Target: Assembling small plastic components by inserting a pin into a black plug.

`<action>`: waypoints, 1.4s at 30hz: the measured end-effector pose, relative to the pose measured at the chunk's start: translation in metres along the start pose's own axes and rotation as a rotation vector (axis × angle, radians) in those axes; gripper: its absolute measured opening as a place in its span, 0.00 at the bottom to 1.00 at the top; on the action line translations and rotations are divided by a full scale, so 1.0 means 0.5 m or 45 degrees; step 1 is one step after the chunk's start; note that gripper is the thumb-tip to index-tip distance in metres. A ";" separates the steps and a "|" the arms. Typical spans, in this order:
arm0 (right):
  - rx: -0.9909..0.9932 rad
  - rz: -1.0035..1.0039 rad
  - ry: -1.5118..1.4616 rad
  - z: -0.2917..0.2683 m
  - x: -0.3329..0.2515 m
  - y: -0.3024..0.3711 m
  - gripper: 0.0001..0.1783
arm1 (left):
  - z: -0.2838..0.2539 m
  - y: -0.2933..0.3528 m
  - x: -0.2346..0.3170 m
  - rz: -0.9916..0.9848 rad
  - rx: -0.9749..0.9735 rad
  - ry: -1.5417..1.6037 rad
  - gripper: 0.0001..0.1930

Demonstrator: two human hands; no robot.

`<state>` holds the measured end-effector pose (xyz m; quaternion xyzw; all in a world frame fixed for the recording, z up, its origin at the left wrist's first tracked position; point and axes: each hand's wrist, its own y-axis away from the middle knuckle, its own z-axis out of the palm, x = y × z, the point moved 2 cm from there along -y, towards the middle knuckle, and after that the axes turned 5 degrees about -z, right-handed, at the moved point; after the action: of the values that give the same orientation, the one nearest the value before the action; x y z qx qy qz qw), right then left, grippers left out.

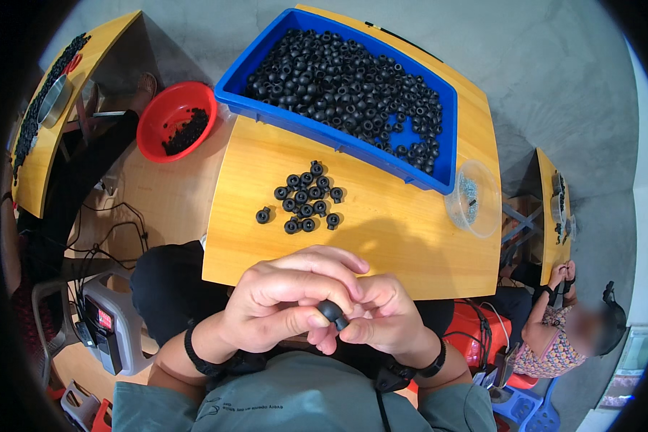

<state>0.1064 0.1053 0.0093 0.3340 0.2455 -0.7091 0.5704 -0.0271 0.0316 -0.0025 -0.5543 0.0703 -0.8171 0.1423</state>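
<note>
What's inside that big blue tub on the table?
The blue tub holds a heap of small black rounded parts, many with visible holes. Toward its near right corner, some bare blue bottom shows. Elsewhere, whatever lies beneath the top parts is covered.

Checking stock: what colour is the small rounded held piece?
The piece is black, clearest in the head view.
</note>
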 end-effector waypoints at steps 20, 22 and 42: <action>0.064 -0.239 0.096 0.004 0.020 0.007 0.12 | 0.007 0.001 0.016 0.195 -0.145 -0.170 0.14; 0.091 -0.246 0.093 0.008 0.020 0.008 0.12 | 0.008 0.004 0.015 0.229 -0.138 -0.204 0.15; 0.063 -0.785 1.501 0.053 0.005 -0.019 0.22 | 0.030 0.016 -0.012 0.552 -0.143 0.047 0.21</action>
<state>0.0918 0.0865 0.0246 0.5933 0.5844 -0.5437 0.1039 -0.0097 0.0265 -0.0042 -0.5181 0.2359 -0.7722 0.2820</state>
